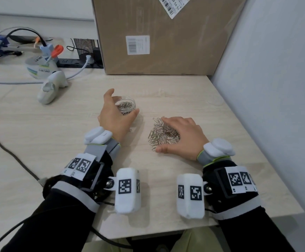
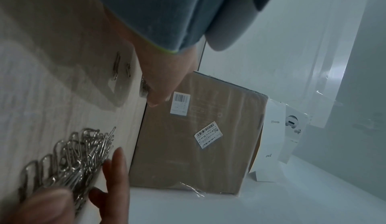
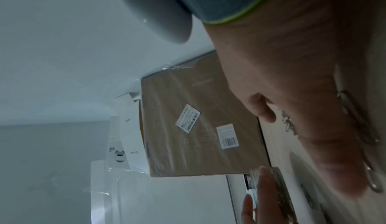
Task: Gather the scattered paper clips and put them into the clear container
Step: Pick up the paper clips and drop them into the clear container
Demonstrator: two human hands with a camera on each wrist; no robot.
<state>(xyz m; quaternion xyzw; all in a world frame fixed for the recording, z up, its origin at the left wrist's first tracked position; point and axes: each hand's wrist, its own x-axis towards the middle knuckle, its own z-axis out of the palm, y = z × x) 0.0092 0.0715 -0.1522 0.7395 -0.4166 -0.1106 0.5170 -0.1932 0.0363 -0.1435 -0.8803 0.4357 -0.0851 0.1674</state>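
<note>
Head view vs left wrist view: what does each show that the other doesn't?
Head view only: the left hand around the clear round container with some clips inside, and the white stapler.

Left wrist view only: a white printed carton behind the brown cardboard box.

Both: that box, the pile of silver paper clips on the pale wooden desk, the right hand over it.

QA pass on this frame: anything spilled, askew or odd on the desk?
Mostly just the task mess: a loose pile of paper clips on the desk under the right hand. A stray clip or two lies by the left hand, outside the clear container.
</note>
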